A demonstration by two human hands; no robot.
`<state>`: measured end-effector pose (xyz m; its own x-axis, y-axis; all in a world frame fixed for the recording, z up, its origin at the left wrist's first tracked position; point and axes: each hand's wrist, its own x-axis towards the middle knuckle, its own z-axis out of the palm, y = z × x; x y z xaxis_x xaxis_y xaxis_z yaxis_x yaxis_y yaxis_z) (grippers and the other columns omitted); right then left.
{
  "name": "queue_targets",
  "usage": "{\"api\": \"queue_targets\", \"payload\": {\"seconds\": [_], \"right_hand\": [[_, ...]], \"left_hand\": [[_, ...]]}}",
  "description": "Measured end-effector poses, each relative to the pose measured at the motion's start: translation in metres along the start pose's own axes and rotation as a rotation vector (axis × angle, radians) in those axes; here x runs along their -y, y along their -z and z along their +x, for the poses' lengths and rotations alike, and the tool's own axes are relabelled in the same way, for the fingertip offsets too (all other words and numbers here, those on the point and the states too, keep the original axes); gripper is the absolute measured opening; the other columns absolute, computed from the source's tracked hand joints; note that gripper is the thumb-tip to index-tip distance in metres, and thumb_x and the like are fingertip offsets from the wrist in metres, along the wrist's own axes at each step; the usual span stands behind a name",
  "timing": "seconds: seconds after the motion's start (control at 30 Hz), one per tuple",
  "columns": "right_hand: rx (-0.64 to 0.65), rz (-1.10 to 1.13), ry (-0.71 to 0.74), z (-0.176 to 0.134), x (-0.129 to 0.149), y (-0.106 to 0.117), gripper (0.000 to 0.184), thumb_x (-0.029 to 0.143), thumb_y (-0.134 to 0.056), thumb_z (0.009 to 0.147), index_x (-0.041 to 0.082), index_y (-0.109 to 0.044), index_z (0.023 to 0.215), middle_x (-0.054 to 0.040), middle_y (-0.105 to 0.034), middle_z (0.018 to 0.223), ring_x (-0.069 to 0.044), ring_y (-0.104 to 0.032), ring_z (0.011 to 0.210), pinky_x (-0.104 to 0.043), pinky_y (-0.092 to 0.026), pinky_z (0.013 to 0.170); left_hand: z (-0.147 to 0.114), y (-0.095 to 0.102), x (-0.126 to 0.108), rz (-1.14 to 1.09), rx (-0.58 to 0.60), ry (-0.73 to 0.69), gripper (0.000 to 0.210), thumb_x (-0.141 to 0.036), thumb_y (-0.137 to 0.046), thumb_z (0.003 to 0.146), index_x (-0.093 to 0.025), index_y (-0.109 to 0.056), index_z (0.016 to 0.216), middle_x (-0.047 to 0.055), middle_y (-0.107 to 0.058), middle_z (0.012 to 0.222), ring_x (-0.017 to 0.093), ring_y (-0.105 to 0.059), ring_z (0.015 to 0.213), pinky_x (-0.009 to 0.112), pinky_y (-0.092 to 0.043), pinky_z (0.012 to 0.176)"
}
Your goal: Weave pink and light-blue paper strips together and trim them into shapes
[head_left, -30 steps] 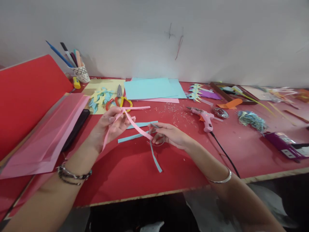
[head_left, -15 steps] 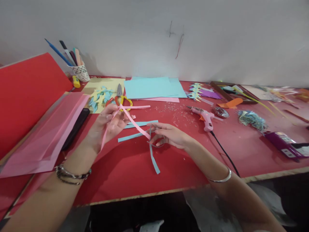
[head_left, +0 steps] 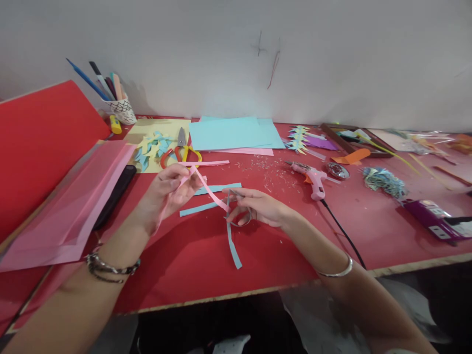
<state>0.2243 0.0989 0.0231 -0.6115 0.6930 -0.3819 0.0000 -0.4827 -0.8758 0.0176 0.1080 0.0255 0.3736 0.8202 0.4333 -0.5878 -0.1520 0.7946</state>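
My left hand (head_left: pixel 170 189) pinches a long pink paper strip (head_left: pixel 209 191), which bends sharply at the fingertips, one part hanging down along the palm. From that bend the strip slopes down to my right hand (head_left: pixel 263 207). There it meets a blue paper strip (head_left: pixel 233 250), looped about my right fingers with a tail hanging below. How the two strips join is unclear. Under and between the hands lie loose blue strips (head_left: pixel 199 210), and another pink strip (head_left: pixel 217 162) lies behind. Yellow-and-red-handled scissors (head_left: pixel 181 139) rest just beyond my left hand.
Blue paper sheets (head_left: pixel 228 133) lie against the wall. Paper scraps (head_left: pixel 155 146) cover a yellow sheet. A pink glue gun (head_left: pixel 313 182) with its black cord lies right of my hands. Pink sheets (head_left: pixel 62 216) and a pen cup (head_left: pixel 123 109) occupy the left.
My left fingers and the bend in the pink strip have shifted slightly right and down, closer to my right hand. The blue tail has swung a little left.
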Motion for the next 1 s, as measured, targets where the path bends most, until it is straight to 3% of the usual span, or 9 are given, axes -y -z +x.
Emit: {"api": "queue_targets", "payload": {"seconds": [0.2,0.43,0.67,0.8,1.0], "right_hand": [[-0.014,0.018,-0.008,-0.0013,0.0021,-0.0017,0.032,0.002,-0.038,0.075,0.017,-0.052,0.099,0.0003,-0.057,0.076,-0.01,-0.065,0.063,-0.015,-0.049,0.047],[0.012,-0.046,0.021,-0.0037,0.0029,-0.0016,0.028,0.008,-0.045,0.079,0.014,-0.053,0.105,-0.0025,-0.063,0.07,-0.009,-0.063,0.065,-0.016,-0.047,0.054],[0.01,-0.137,0.027,-0.005,0.0042,-0.0044,0.045,0.008,-0.053,0.077,0.014,-0.045,0.121,0.002,-0.06,0.067,-0.007,-0.059,0.055,-0.019,-0.046,0.053],[-0.038,-0.015,0.04,-0.0062,0.0059,-0.006,0.03,0.016,-0.043,0.085,0.011,-0.052,0.113,-0.0023,-0.063,0.073,-0.007,-0.06,0.058,-0.019,-0.047,0.057],[-0.075,0.063,0.107,-0.0059,0.0057,-0.0045,0.021,0.01,-0.047,0.081,0.013,-0.061,0.096,-0.0021,-0.064,0.076,-0.006,-0.059,0.062,-0.018,-0.048,0.063]], "left_hand": [[-0.0052,-0.0025,-0.0001,0.12,-0.041,0.108,0.006,-0.031,-0.069,0.068,-0.027,-0.069,0.072,-0.008,-0.052,0.039,0.008,-0.057,0.056,0.025,-0.046,0.072],[-0.0018,-0.0068,0.0011,0.293,0.004,0.128,0.013,-0.027,-0.068,0.068,-0.025,-0.069,0.081,-0.004,-0.054,0.043,0.013,-0.058,0.062,0.024,-0.046,0.065],[-0.0019,-0.0024,0.0016,0.33,0.064,0.143,0.034,-0.023,-0.067,0.067,-0.027,-0.064,0.1,-0.004,-0.056,0.046,0.01,-0.052,0.048,0.021,-0.043,0.053],[-0.0032,0.0004,0.0012,0.382,0.088,0.208,0.018,-0.026,-0.063,0.071,-0.023,-0.068,0.088,-0.003,-0.059,0.051,0.008,-0.047,0.042,0.021,-0.039,0.047],[-0.0008,0.0032,0.0069,0.4,0.043,0.102,0.013,-0.035,-0.067,0.068,-0.022,-0.066,0.066,-0.003,-0.055,0.044,0.012,-0.05,0.049,0.027,-0.042,0.055]]}}
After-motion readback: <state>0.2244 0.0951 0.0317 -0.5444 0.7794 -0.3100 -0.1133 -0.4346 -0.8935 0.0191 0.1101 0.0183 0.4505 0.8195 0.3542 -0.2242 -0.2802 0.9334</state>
